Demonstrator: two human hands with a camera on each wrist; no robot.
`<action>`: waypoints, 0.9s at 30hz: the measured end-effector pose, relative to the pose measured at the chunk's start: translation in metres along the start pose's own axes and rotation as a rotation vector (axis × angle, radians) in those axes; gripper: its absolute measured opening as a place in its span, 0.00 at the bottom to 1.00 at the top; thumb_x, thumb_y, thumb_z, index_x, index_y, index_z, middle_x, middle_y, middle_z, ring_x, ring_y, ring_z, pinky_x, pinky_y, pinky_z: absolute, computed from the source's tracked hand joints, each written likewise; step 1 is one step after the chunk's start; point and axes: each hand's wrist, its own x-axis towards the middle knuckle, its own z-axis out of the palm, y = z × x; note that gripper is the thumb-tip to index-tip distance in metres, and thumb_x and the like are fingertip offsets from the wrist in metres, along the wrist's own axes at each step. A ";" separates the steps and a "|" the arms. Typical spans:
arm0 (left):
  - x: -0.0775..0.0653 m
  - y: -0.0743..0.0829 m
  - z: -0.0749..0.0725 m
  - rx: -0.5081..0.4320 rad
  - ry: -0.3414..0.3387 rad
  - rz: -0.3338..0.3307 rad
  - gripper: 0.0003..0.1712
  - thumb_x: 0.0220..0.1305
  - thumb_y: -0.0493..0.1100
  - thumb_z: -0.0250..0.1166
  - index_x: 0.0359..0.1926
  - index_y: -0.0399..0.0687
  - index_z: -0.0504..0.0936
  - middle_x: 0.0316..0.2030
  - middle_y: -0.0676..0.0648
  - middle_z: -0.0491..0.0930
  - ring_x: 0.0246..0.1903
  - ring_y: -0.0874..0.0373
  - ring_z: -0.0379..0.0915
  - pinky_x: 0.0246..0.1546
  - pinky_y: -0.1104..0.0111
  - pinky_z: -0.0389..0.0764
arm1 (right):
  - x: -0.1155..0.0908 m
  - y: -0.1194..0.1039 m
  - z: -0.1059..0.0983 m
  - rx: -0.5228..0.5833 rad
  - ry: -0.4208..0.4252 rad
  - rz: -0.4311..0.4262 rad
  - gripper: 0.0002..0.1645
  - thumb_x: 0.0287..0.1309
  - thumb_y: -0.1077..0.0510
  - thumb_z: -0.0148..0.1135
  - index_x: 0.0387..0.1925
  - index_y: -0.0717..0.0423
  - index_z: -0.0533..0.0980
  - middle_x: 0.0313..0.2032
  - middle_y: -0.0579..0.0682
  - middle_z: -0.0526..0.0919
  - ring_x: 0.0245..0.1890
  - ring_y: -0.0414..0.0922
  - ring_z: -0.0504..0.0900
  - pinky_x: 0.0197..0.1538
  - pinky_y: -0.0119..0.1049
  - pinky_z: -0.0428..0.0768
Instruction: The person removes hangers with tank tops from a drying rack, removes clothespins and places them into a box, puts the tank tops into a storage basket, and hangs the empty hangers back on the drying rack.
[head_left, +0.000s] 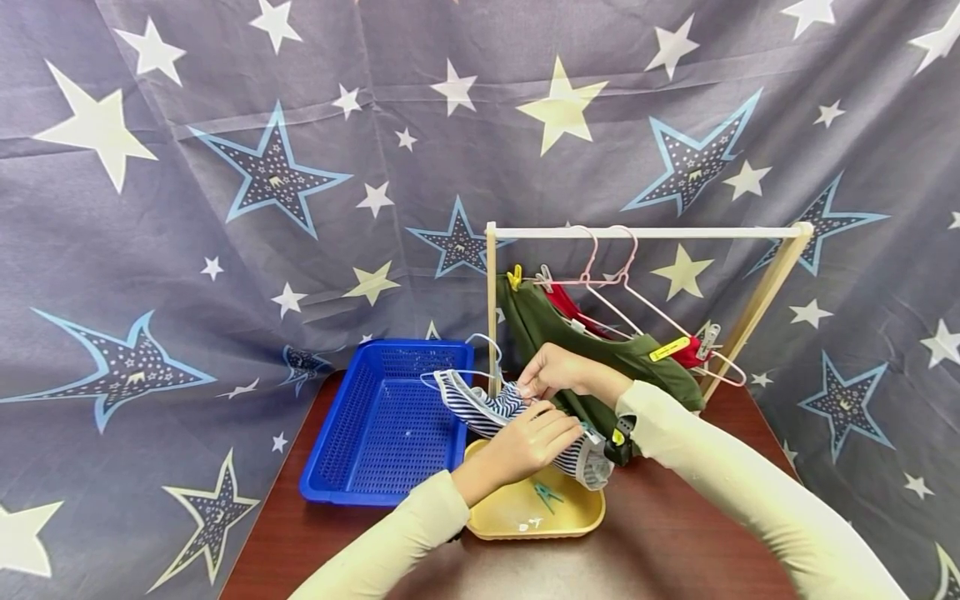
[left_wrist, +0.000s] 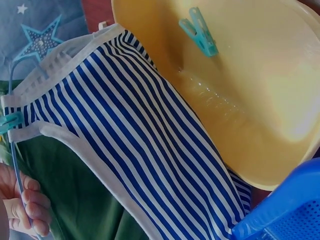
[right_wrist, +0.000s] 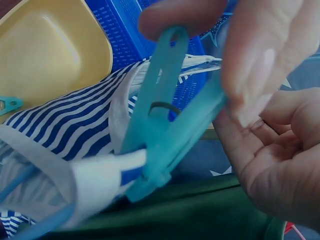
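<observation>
Head view | I see left hand [head_left: 525, 443] pinching teal clothespin [right_wrist: 150, 132] on striped garment [left_wrist: 130, 115] | right hand [head_left: 562, 371] gripping blue hanger [right_wrist: 45, 223] | garment above yellow basin [head_left: 491, 518], blue perforated basket [head_left: 393, 496] near counter's [head_left: 712, 508] left edge

Grey curtain [head_left: 247, 275], star-printed, lightly creased, hangs beyond far edge of red-brown worktop [head_left: 697, 508]; pale glare toward near edge.
</observation>
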 end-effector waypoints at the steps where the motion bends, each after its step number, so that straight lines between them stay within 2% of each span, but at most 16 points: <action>1: 0.000 0.000 0.001 -0.001 0.002 -0.004 0.16 0.72 0.33 0.52 0.48 0.42 0.86 0.45 0.49 0.87 0.45 0.58 0.82 0.54 0.65 0.80 | 0.000 0.000 0.000 -0.002 0.004 0.001 0.09 0.57 0.71 0.68 0.39 0.75 0.84 0.23 0.48 0.87 0.24 0.37 0.81 0.33 0.32 0.85; 8: -0.002 0.002 0.005 0.022 0.004 -0.018 0.16 0.71 0.33 0.52 0.47 0.44 0.86 0.43 0.50 0.87 0.44 0.59 0.82 0.54 0.66 0.80 | 0.000 -0.001 0.001 -0.005 0.021 0.013 0.08 0.56 0.72 0.68 0.39 0.74 0.84 0.24 0.47 0.87 0.25 0.36 0.81 0.34 0.32 0.85; 18: -0.003 0.004 0.006 0.006 0.024 -0.041 0.15 0.71 0.33 0.52 0.45 0.44 0.85 0.40 0.51 0.86 0.43 0.59 0.81 0.52 0.67 0.80 | -0.001 -0.001 0.004 -0.021 0.010 0.005 0.12 0.56 0.72 0.68 0.42 0.78 0.82 0.24 0.46 0.87 0.26 0.37 0.81 0.37 0.35 0.86; 22: -0.002 0.003 0.006 0.002 0.033 -0.045 0.15 0.70 0.32 0.52 0.43 0.44 0.85 0.40 0.51 0.86 0.42 0.59 0.80 0.52 0.67 0.79 | -0.001 0.000 0.004 -0.028 0.015 0.008 0.11 0.55 0.71 0.69 0.40 0.77 0.83 0.24 0.45 0.86 0.26 0.37 0.81 0.38 0.37 0.86; 27: -0.002 0.003 0.006 -0.015 0.055 -0.045 0.14 0.70 0.32 0.53 0.43 0.43 0.85 0.39 0.50 0.86 0.41 0.58 0.81 0.51 0.66 0.80 | 0.000 0.003 0.004 -0.025 0.024 0.010 0.10 0.55 0.71 0.70 0.39 0.75 0.84 0.24 0.44 0.86 0.25 0.36 0.81 0.36 0.34 0.85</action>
